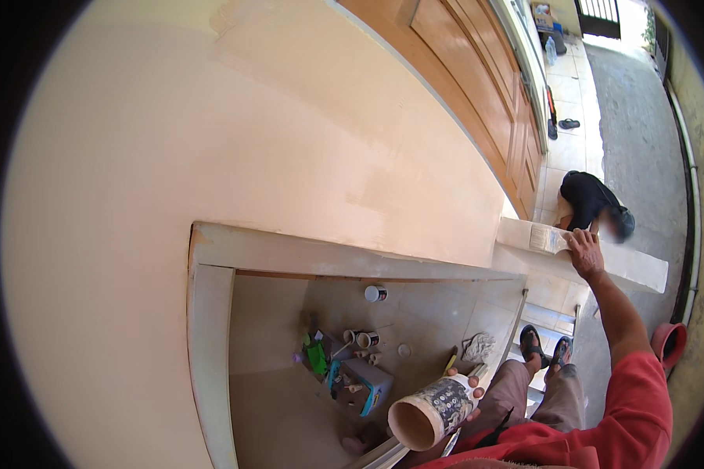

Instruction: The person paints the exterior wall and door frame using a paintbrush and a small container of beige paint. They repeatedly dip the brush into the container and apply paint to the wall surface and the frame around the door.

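Both hands are busy: right hand (585,252), fingers closed on the brush (549,239) at 2 o'clock, paints the ledge (637,270); left hand (468,391) fingers wrap the paint can (430,412), so reloading seems next.

red short-sleeved shirt (626,422) | brownish trousers (524,391) | dark open sandals (533,344) (both feet) | forearms bare
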Demonstrator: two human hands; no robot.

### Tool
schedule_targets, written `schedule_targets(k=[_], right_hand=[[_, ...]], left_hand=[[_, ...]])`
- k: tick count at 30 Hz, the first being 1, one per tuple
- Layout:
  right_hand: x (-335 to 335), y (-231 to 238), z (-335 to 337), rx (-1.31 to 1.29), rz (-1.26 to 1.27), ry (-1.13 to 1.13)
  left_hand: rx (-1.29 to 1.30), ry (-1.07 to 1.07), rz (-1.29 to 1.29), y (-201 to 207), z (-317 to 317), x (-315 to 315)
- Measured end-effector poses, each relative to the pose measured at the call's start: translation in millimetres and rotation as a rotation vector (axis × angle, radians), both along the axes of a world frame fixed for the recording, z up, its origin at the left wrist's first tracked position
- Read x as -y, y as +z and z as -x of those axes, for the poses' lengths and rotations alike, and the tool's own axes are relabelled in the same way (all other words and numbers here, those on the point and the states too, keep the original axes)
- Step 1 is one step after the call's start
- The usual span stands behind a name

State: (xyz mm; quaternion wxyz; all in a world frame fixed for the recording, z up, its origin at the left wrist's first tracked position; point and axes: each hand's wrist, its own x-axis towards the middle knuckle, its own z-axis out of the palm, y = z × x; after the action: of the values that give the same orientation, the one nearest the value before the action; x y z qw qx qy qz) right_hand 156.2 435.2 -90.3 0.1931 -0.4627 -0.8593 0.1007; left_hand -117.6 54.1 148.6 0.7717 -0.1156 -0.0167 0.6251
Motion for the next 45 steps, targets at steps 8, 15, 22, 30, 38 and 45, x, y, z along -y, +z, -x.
schedule_targets(k=[8, 15, 22, 30, 38, 45], right_hand=[[-7, -7, 12, 0.020, 0.040, 0.005], [-17, 0, 15, -0.015, 0.097, 0.035], [-5, 20, 18, -0.051, 0.114, 0.025], [-27, 6, 11, 0.051, -0.002, 0.055], [-18, -7, 10, 0.071, 0.108, -0.066], [34, 1, 35, -0.283, 0.024, -0.157]], left_hand=[[0.035, -0.017, -0.051, 8, -24, -19], [0.210, -0.112, -0.096, 24, -50, -39], [0.072, -0.111, -0.125, 42, -48, -55], [-0.106, -0.029, 0.036, 24, -38, -21], [-0.125, -0.037, 0.093, 34, -3, 19], [-0.100, 0.016, 0.044, 16, 5, 41]])
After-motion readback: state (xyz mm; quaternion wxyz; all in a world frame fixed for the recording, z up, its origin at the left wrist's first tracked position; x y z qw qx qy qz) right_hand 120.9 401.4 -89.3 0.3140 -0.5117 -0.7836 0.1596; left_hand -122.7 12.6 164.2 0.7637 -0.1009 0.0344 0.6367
